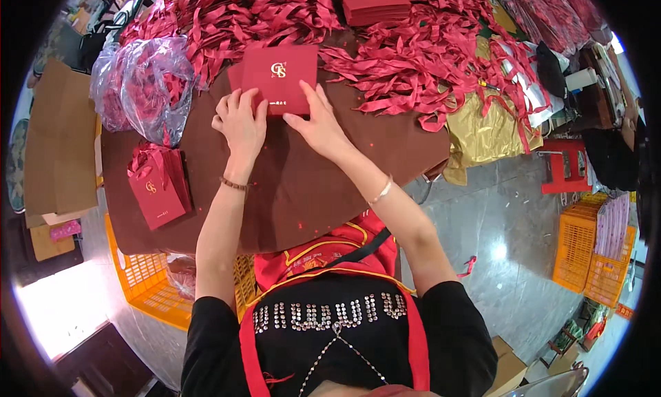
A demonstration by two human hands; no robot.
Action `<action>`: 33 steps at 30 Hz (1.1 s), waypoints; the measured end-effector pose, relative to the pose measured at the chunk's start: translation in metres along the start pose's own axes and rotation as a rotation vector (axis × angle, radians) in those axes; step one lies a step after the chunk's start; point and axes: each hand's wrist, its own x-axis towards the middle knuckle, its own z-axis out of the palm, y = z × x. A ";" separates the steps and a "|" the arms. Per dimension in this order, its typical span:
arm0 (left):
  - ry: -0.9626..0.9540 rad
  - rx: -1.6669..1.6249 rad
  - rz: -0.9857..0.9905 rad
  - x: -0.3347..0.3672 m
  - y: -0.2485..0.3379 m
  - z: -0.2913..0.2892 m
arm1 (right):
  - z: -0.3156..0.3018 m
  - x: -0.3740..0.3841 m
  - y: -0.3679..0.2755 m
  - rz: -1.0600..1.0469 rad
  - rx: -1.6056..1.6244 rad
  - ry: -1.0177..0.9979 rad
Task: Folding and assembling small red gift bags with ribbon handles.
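As far as can be judged, some work is done below and to the left of the left hand [239, 120]: a small group of dark red gift bags [162, 201] with ribbon handles at their tops. The red piece [295, 87] just ahead of both hands shows no ribbon, so it looks to be at an earlier stage. Farther ahead, beyond the right hand [318, 123], a stack of flat red pieces [375, 10] shows none either. Plenty of ribbon seems left too: a large ribbon heap [413, 77] spreads ahead and to the right of the right hand. The full count cannot be told.

The left hand is half open, fingers bent, thumb at the near left corner of the red piece; whether it pinches or only rests there, I cannot tell. The right hand is more open, thumb and fingers spread about the near right corner, touching it rather than clenched. The red piece lies between the fingertips of both hands, gold emblem up, above the brown cloth [310, 183], with another red panel [235, 77] showing behind it, ahead of the left hand
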 end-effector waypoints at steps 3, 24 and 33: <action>-0.045 -0.081 0.089 -0.023 0.025 -0.029 | -0.021 -0.039 0.000 -0.040 -0.083 0.105; -0.820 -1.044 -0.034 0.083 0.130 0.006 | -0.042 -0.114 0.030 -0.102 -0.691 0.236; -0.589 -1.971 0.394 0.132 0.083 -0.141 | -0.042 -0.112 0.027 -0.120 -0.771 0.243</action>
